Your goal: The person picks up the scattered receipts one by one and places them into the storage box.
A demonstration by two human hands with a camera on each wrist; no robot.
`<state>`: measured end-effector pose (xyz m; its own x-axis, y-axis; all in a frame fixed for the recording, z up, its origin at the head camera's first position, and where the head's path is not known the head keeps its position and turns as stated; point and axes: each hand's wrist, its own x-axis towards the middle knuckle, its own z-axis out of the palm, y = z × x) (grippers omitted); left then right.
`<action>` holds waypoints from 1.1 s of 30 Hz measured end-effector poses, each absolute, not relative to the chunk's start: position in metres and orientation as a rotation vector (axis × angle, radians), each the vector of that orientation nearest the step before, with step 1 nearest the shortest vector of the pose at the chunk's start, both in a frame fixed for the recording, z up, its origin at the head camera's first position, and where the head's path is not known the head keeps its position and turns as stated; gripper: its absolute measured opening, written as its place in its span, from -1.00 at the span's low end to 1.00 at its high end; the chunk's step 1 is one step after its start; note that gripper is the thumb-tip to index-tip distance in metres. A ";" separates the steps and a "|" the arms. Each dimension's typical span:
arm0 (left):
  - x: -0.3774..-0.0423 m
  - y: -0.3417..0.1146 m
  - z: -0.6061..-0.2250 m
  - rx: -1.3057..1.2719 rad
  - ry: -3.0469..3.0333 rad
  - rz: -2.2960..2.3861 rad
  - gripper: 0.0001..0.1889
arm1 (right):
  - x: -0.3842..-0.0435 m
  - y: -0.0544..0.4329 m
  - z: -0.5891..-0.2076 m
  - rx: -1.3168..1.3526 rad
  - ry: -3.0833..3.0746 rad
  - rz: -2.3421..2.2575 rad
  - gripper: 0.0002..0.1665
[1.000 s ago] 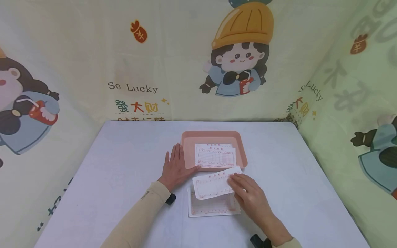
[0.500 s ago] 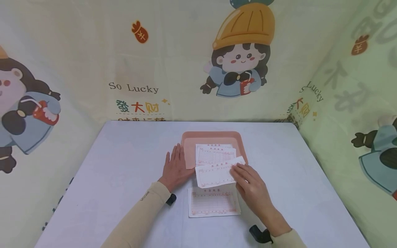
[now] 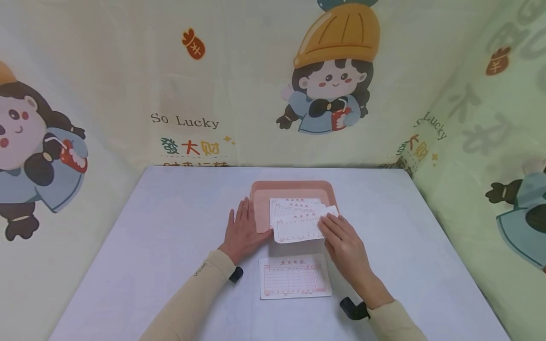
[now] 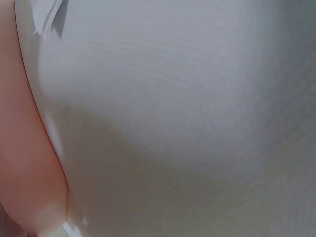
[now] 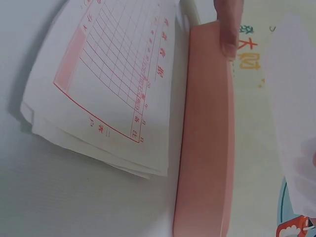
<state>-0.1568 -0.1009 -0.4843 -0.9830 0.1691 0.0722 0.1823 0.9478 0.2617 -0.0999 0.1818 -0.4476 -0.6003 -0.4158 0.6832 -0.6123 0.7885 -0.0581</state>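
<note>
In the head view my left hand (image 3: 243,231) lies with straight fingers along the left side of the pink tray (image 3: 261,199). The right wrist view shows its thumb (image 5: 228,29) on the rim of that tray. Above the tray's front edge, my right hand (image 3: 347,248) pinches a printed receipt sheet (image 3: 296,230) by its right end. Other receipt sheets (image 3: 294,201) lie inside the tray, partly covered by the held one. In front of the tray sits a stack of receipt sheets (image 3: 295,279), its layered edges visible in the right wrist view.
A white-covered table (image 3: 192,203) bears everything. Cartoon-printed cloth (image 3: 256,94) hangs behind it and along both sides. Black wrist cameras (image 3: 355,309) are strapped to the wrists. The left wrist view holds mostly blurred white surface.
My right hand has carried the receipt sheet forward, from above the stack to over the tray's front part. The stack beneath has come into full view. My left hand stays at the tray.
</note>
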 end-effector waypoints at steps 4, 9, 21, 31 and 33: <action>-0.157 -0.102 -0.485 -0.283 -3.030 -0.416 0.12 | -0.108 0.180 -0.450 0.742 -2.261 0.364 -0.31; -0.158 -0.101 -0.486 -0.275 -3.027 -0.413 0.12 | -0.118 0.176 -0.451 0.722 -2.280 0.350 -0.34; -0.158 -0.102 -0.488 -0.279 -3.033 -0.414 0.22 | -0.145 0.168 -0.457 0.707 -2.315 0.357 -0.47; -0.159 -0.103 -0.490 -0.284 -3.038 -0.410 0.23 | -0.161 0.166 -0.466 0.680 -2.447 0.349 -0.57; -0.159 -0.102 -0.490 -0.286 -3.042 -0.416 0.23 | -0.163 0.167 -0.468 0.666 -2.486 0.349 -0.59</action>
<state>-0.1592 -0.1022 -0.4897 -0.9812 0.1749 0.0817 0.1904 0.9465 0.2606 -0.1629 0.1666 -0.4684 -0.7335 -0.3860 0.5594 -0.5249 0.8446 -0.1056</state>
